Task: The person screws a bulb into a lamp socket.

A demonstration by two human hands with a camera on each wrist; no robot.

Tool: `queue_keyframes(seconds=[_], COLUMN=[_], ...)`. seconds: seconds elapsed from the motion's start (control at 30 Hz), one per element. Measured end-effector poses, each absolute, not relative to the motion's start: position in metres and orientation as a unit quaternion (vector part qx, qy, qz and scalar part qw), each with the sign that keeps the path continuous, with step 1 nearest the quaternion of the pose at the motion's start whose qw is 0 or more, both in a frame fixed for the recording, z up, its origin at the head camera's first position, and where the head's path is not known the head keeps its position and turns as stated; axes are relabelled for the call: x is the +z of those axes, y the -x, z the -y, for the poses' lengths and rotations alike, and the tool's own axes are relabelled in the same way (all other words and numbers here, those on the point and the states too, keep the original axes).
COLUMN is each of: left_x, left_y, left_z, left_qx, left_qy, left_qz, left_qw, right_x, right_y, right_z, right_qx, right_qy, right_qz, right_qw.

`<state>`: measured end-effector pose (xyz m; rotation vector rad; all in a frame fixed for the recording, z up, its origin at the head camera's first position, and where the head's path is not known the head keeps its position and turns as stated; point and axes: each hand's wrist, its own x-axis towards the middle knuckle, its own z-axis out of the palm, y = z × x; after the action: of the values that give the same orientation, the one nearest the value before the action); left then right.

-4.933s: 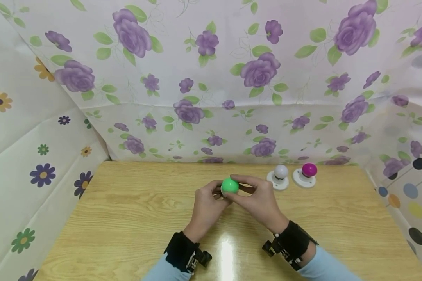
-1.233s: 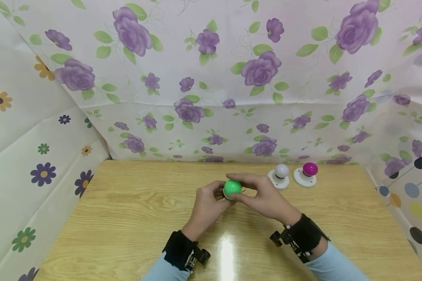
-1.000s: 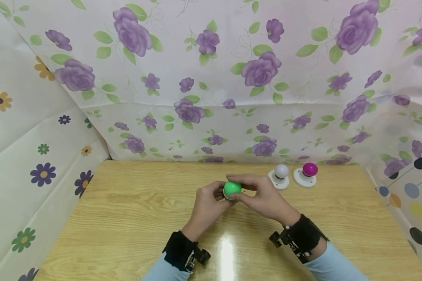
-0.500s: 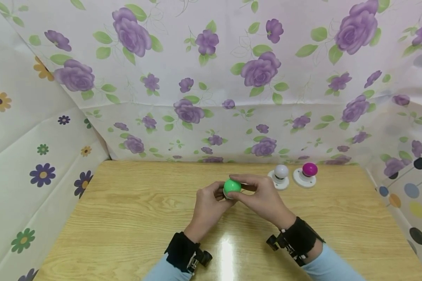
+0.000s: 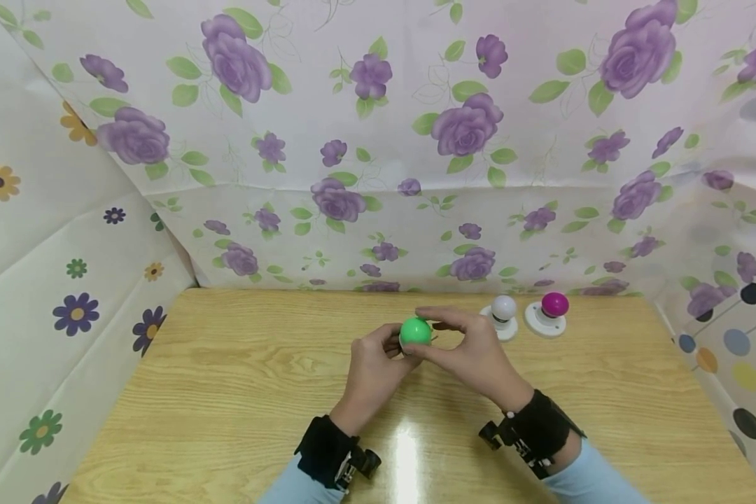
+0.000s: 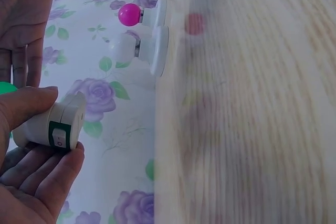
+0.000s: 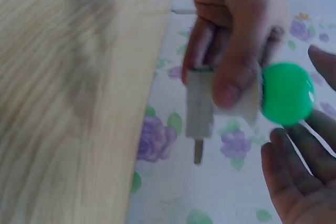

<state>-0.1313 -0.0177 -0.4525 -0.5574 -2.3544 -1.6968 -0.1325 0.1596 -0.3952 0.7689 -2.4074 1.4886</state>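
Observation:
My left hand (image 5: 374, 374) grips a white plug-in lamp socket (image 6: 64, 121) with a small switch on its side, thumb on one side and fingers on the other. A metal prong (image 7: 198, 151) sticks out of the socket. A round green light bulb (image 5: 415, 331) sits at the socket's mouth; its base is hidden. My right hand (image 5: 472, 350) is around the bulb with thumb and fingers spread. In the right wrist view its fingertips (image 7: 281, 136) are close to the bulb's underside, and the upper digit stands apart from it. Contact is hard to tell.
Toward the back right of the wooden table (image 5: 239, 392) stand two round white lamp holders, one with a white bulb (image 5: 503, 308), one with a magenta bulb (image 5: 555, 304). A floral sheet (image 5: 353, 140) rises behind the table edge.
The right hand's fingers have loosened and spread from the green bulb since half a second ago, index finger rising slightly. The left hand keeps the socket nearly in place.

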Motion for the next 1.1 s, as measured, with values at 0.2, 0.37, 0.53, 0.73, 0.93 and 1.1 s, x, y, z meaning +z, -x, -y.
queue_keyframes(seconds=[0.2,0.37,0.53,0.73,0.93,1.1], left_x=[-0.449,-0.447,-0.447,-0.448,-0.45,-0.451], left_y=[0.131,0.131,0.131,0.131,0.131,0.131], left_z=[0.019,0.019,0.019,0.019,0.018,0.018], left_qx=[-0.582,-0.591,-0.588,-0.583,-0.582,-0.578], left_qy=[0.191,0.193,0.19,0.193,0.196,0.194], left_qz=[0.786,0.781,0.785,0.787,0.786,0.789], left_qw=[0.082,0.058,0.05,0.057,0.069,0.078], right_x=[-0.372,-0.372,-0.39,-0.392,-0.379,-0.387], right_y=[0.127,0.129,0.137,0.137,0.128,0.129], right_z=[-0.166,-0.168,-0.171,-0.17,-0.164,-0.163], right_qx=[0.497,0.5,0.518,0.53,0.536,0.534], right_qy=[-0.273,-0.301,-0.301,-0.295,-0.272,-0.263], right_qz=[0.824,0.812,0.8,0.795,0.799,0.803], right_qw=[0.016,-0.022,-0.033,-0.024,-0.002,0.017])
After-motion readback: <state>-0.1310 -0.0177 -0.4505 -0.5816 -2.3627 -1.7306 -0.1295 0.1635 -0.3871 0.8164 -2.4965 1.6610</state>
